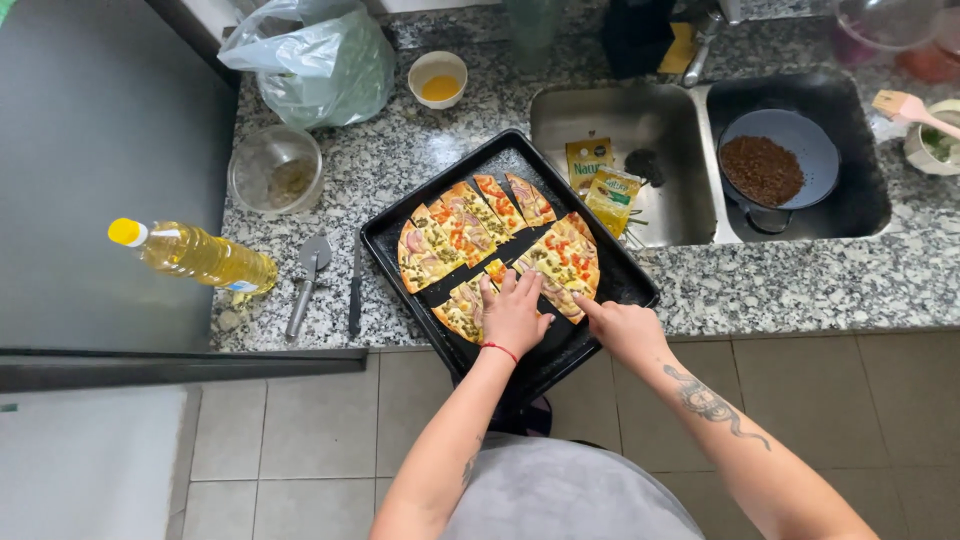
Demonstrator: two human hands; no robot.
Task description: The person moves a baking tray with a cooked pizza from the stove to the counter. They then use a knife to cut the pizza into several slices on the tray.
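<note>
Currently the left hand lies flat, fingers spread, on cut flatbread pizza slices at the near corner of the black baking tray. Right hand rests at the tray's near edge, index finger extended onto a slice, gripping nothing. Left of the tray: pizza cutter, knife, oil bottle. Behind the tray: steel sink holding two sachets.
</note>
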